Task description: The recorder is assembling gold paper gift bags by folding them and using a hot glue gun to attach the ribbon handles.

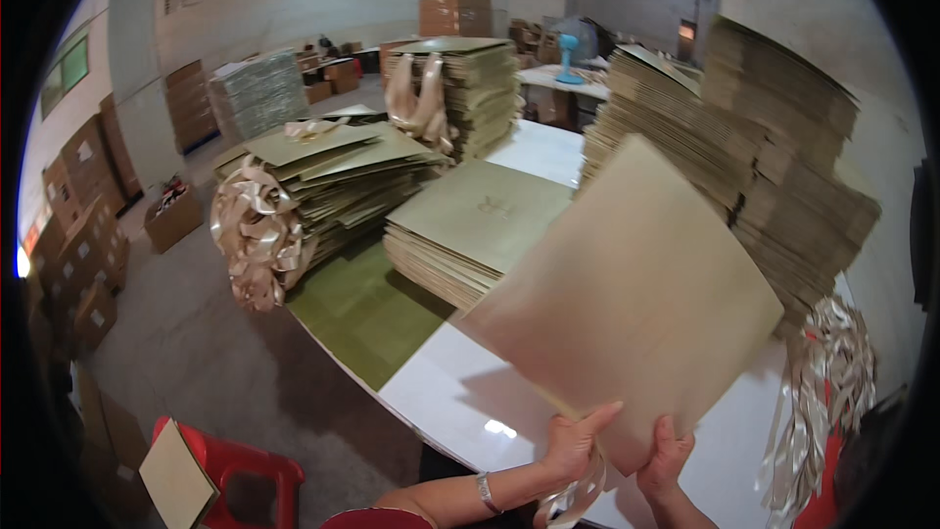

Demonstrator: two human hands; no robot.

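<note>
A flat gold-beige paper bag [627, 304] is held up at a tilt over the white table [441, 397], one corner pointing down toward me. My left hand [576, 443] grips its lower left edge, the thumb lying on the face. Beside it, my right hand [666, 458] pinches the edge near the bottom corner, thumb in front. From below my left hand hangs a shiny beige ribbon [580, 498]; its upper end is hidden. Just behind the bag stands a neat stack of similar flat bags [470, 220], partly covered by it.
A leaning pile of bags [343, 162] with ribbon loops [259, 235] lies left on a green mat [367, 318]. Tall stacks [676, 127] rise at the right, above a hanging ribbon bundle [822, 402]. A red stool [279, 470] bearing a flat panel [178, 475] stands lower left.
</note>
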